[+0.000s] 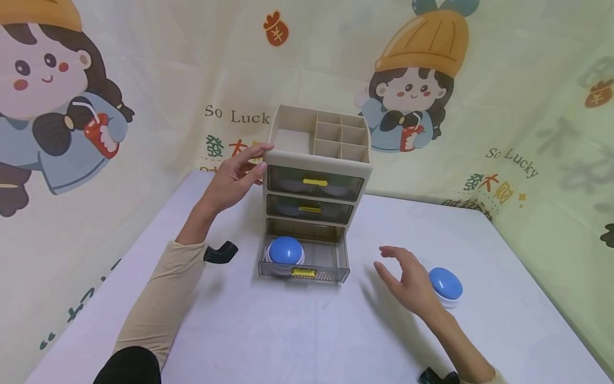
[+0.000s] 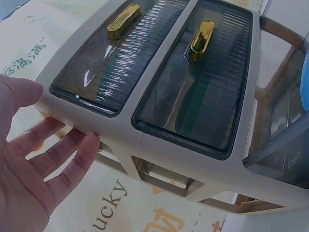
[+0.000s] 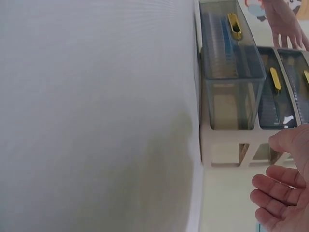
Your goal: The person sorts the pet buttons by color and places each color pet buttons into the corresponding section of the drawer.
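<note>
A beige desktop drawer cabinet (image 1: 316, 164) stands on the table with its bottom drawer (image 1: 331, 258) pulled out. Inside that drawer, on its left, sits a blue-domed round piece with a white base (image 1: 285, 250). My left hand (image 1: 235, 181) rests at the cabinet's upper left side; in the left wrist view its fingertips (image 2: 91, 140) touch the side wall. Above the table, right of the drawer, my right hand (image 1: 412, 282) hovers with loosely bent fingers and holds nothing. Just beyond its wrist lies a second blue-domed piece (image 1: 446, 284).
Two upper drawers with gold handles, the top one (image 1: 315, 182) included, are closed. The cabinet's top has a divided open tray (image 1: 292, 133). A white cloth covers the table (image 1: 268, 330), and a printed cartoon curtain (image 1: 307, 74) hangs behind it.
</note>
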{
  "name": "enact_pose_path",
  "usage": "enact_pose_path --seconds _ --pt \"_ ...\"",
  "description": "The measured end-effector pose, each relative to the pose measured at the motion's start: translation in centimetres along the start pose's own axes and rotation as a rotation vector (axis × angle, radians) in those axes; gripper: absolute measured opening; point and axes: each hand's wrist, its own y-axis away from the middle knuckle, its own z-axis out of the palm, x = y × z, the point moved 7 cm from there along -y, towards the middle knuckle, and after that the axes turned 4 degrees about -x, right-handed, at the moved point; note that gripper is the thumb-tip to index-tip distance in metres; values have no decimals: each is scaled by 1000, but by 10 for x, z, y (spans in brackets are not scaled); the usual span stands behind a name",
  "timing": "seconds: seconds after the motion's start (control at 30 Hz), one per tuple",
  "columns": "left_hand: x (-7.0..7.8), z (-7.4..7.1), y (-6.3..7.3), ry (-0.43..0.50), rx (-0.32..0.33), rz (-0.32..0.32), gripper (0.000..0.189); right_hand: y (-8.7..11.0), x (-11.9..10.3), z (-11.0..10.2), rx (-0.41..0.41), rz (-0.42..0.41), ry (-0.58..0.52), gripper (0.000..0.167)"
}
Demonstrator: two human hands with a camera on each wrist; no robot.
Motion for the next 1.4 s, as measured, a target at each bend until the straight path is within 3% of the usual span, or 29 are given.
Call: enact_pose_path --seconds 0.2,0.43,0.6,0.8,1.4 --pt "0 0 1 -3 0 5 43 7 10 -11 30 45 -51 35" --pt "1 0 0 -13 -3 13 44 16 37 -22 -46 309 -247 39" --pt "2 0 0 -18 -3 13 44 22 46 -27 -66 409 -247 43" --pt "0 0 1 -5 -4 6 45 26 51 -31 -60 435 -244 45" --pt "0 1 0 -6 -3 5 45 39 67 -44 -21 402 -208 43"
